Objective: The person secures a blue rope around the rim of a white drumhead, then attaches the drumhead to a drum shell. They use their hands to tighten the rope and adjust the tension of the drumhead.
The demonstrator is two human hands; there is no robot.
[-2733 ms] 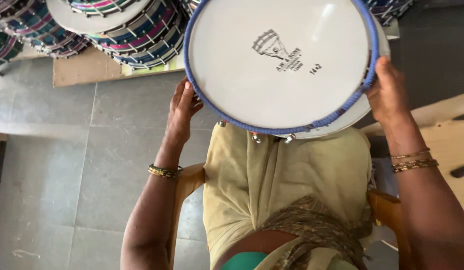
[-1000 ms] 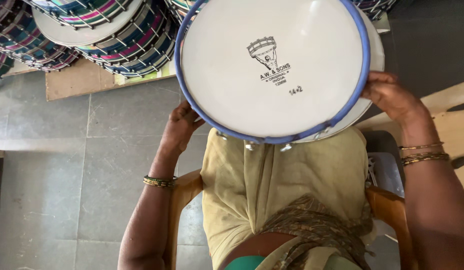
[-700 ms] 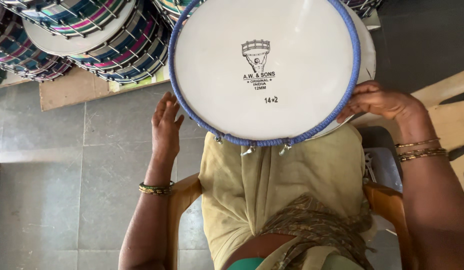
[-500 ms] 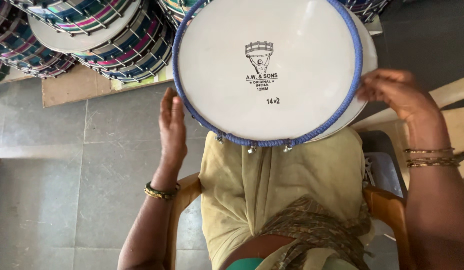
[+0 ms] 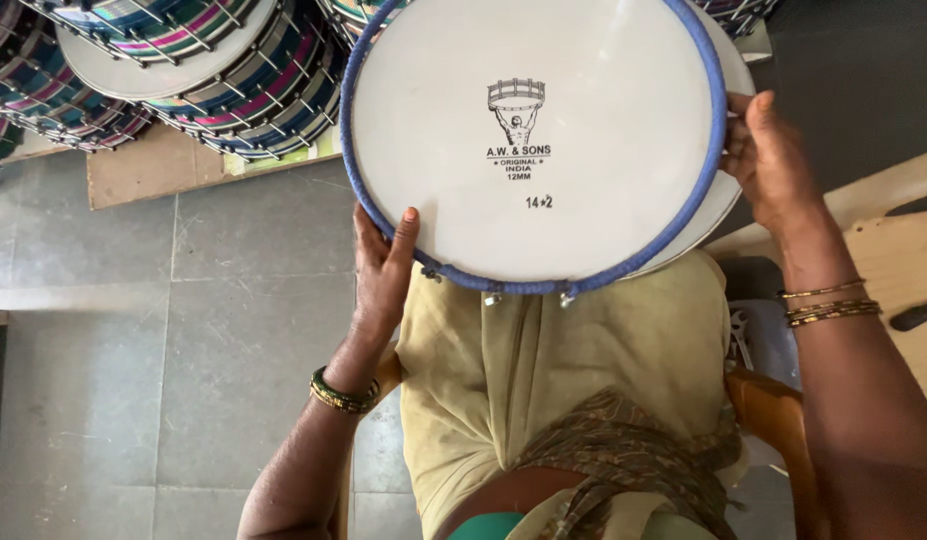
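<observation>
A round drum (image 5: 543, 130) with a white head and blue rim is held between both hands above the lap. Its lower left edge is touched by the open left hand (image 5: 383, 275), and its right edge is gripped by the right hand (image 5: 768, 165). Stacked colourful drums (image 5: 183, 60) are seen beyond the left hand.

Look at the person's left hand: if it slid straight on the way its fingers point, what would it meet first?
The left hand points up the picture, fingertips already on the blue rim of the white drum. It would cross the drumhead first, though depth is hard to judge.
</observation>
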